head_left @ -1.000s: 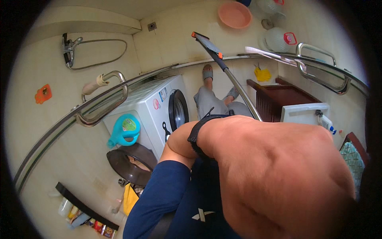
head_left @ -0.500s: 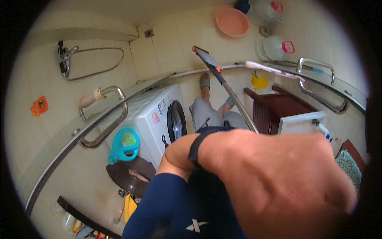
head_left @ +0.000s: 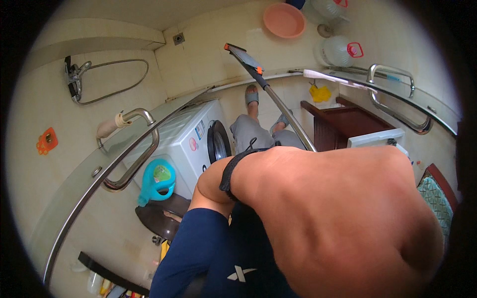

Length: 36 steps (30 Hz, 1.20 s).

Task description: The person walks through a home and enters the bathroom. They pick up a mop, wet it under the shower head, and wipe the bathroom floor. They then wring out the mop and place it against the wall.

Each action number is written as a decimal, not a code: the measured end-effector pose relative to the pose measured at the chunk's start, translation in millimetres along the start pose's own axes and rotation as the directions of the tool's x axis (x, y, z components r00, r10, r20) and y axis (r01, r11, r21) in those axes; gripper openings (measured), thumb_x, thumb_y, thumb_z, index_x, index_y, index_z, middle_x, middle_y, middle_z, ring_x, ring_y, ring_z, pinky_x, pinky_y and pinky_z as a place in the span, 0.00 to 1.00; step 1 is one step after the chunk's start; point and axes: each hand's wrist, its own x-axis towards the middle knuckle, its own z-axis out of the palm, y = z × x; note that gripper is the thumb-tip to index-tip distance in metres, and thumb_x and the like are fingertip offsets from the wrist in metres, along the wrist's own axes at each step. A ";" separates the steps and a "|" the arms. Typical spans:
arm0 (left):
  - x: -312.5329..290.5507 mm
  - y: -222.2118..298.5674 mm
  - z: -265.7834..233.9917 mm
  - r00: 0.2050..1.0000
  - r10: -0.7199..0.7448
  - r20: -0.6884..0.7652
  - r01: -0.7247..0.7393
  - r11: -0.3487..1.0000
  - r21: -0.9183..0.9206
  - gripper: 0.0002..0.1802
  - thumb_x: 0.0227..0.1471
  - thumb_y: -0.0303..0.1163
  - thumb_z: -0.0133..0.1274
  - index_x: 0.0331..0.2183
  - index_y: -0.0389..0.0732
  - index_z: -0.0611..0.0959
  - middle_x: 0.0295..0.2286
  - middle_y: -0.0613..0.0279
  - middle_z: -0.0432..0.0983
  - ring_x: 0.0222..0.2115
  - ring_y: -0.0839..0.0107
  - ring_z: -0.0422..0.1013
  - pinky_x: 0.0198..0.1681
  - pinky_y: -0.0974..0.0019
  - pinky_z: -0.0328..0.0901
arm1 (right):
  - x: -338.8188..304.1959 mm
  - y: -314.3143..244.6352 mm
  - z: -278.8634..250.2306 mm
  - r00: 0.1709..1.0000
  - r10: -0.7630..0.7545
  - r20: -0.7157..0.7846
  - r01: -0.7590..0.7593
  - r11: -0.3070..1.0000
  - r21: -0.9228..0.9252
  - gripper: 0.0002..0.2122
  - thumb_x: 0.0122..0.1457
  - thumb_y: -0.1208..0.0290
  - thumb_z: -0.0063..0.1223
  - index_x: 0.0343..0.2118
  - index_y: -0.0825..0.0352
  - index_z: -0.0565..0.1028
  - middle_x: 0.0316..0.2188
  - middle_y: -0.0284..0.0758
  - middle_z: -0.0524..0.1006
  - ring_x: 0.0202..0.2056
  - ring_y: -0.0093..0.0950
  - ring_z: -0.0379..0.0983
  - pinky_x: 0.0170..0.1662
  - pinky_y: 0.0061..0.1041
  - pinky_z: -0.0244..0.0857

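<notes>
My left hand [head_left: 343,213], with a black band at its wrist, is large and close in the lower right, its back turned up. Its fingers curl underneath, out of sight. A long-handled squeegee [head_left: 283,109] slants from the far floor down to this hand, its metal pole passing behind the skin, and the hand appears closed on it. The flat grey squeegee head with orange ends points toward the far floor, beyond a low sill. My right hand does not show.
A white washing machine [head_left: 194,131] stands at left beside a teal detergent bottle [head_left: 158,181]. Curved metal handles [head_left: 131,154] stick out from glass panels on both sides. A dark red wooden stool [head_left: 338,121] stands right. Farther off are a pink basin [head_left: 284,21] and a water jug [head_left: 338,51].
The squeegee head has shifted slightly left and farther away over the floor. My left arm sits a little higher in the picture, and the whole view has tilted slightly.
</notes>
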 end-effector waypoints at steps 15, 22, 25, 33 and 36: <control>-8.3 53.1 21.8 0.992 0.116 -0.055 -0.099 0.966 0.240 0.13 0.46 0.17 0.48 0.28 0.51 0.72 0.14 0.66 0.66 0.09 0.78 0.51 0.11 0.72 0.46 | -14.5 26.7 -18.9 0.990 0.142 -0.013 -0.142 0.990 0.012 0.09 0.63 0.76 0.42 0.45 0.66 0.63 0.18 0.29 0.69 0.13 0.19 0.69 0.16 0.19 0.69; -17.7 46.8 51.5 0.981 0.189 -0.053 -0.160 0.928 0.337 0.16 0.44 0.15 0.47 0.25 0.54 0.70 0.13 0.66 0.65 0.08 0.78 0.48 0.10 0.73 0.44 | -26.1 38.8 -18.1 0.987 0.155 -0.045 -0.155 0.988 0.020 0.09 0.62 0.78 0.44 0.45 0.66 0.65 0.17 0.30 0.69 0.12 0.20 0.67 0.14 0.18 0.65; -23.1 45.6 58.5 0.984 0.178 -0.034 -0.159 0.940 0.301 0.18 0.39 0.13 0.46 0.22 0.53 0.66 0.13 0.67 0.63 0.08 0.79 0.48 0.10 0.74 0.43 | -28.9 45.9 -20.1 0.987 0.152 -0.049 -0.151 0.988 0.023 0.09 0.62 0.78 0.44 0.45 0.66 0.65 0.17 0.30 0.69 0.12 0.19 0.67 0.14 0.17 0.65; -25.6 48.2 68.0 0.984 0.175 0.013 -0.173 0.951 0.256 0.19 0.33 0.11 0.42 0.17 0.49 0.56 0.12 0.70 0.58 0.08 0.79 0.49 0.10 0.72 0.41 | -31.5 57.3 -23.5 0.990 0.137 -0.042 -0.137 0.991 0.001 0.10 0.61 0.78 0.44 0.45 0.66 0.65 0.18 0.30 0.69 0.12 0.19 0.68 0.15 0.17 0.65; -34.8 54.3 69.3 0.991 0.131 0.005 -0.129 0.964 0.231 0.17 0.36 0.14 0.43 0.17 0.48 0.58 0.13 0.69 0.58 0.08 0.79 0.49 0.10 0.72 0.42 | -32.1 57.5 -23.4 0.990 0.134 -0.036 -0.135 0.991 -0.015 0.10 0.61 0.78 0.45 0.45 0.66 0.65 0.18 0.30 0.69 0.13 0.19 0.68 0.16 0.17 0.65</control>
